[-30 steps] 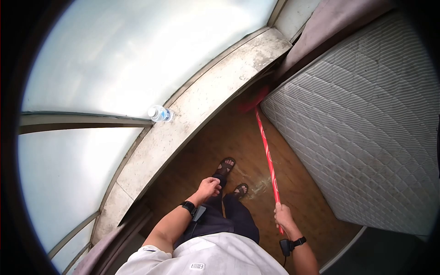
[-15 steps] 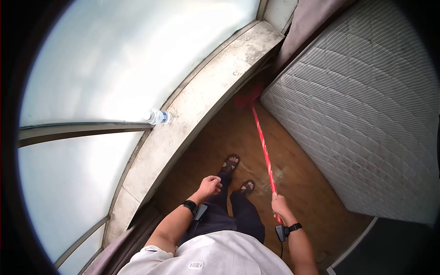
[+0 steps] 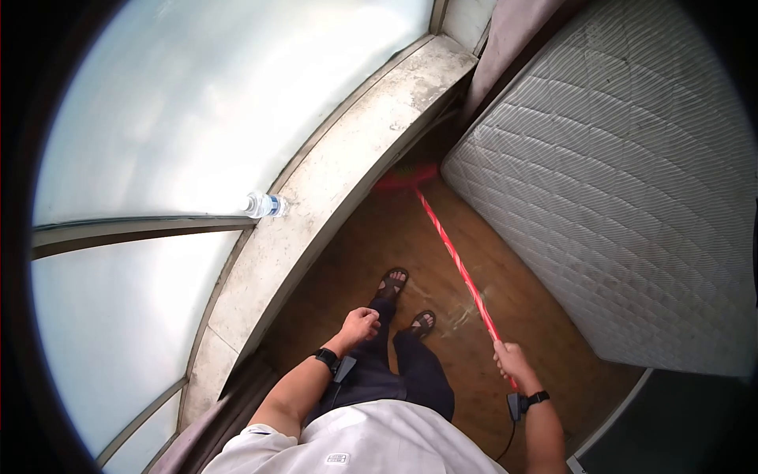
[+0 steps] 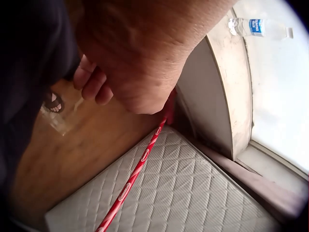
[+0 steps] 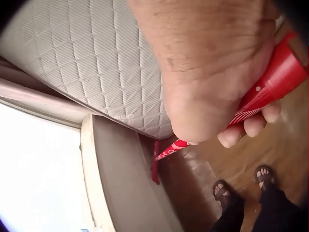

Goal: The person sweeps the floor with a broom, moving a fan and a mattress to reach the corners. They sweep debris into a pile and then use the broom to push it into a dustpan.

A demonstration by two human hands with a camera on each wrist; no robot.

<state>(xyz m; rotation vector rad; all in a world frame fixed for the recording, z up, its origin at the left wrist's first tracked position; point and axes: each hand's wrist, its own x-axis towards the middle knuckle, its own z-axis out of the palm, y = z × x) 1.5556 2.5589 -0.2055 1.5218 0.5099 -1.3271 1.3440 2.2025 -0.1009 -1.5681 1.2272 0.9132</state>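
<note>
My right hand [image 3: 515, 362] grips a red-and-white patterned broom handle [image 3: 460, 265] near its top end. In the right wrist view the fingers [image 5: 254, 126] curl round the red end cap [image 5: 273, 79]. The handle slants away over the floor to a red broom head [image 3: 407, 178], which lies between the ledge and the mattress corner. My left hand [image 3: 361, 325] hangs in front of the left thigh, fingers loosely curled, with nothing in it.
A quilted grey mattress [image 3: 608, 197] stands along the right side. At left a pale stone ledge [image 3: 335, 178] runs below frosted windows, bearing a plastic bottle [image 3: 267, 205]. Sandalled feet [image 3: 392, 283] stand on the brown floor [image 3: 430, 371]. A curtain [image 3: 505, 47] hangs behind the mattress.
The broom head has swept left, away from the mattress corner toward the ledge. My right hand has shifted to the right with the handle, which slants more. The left hand has hardly moved.
</note>
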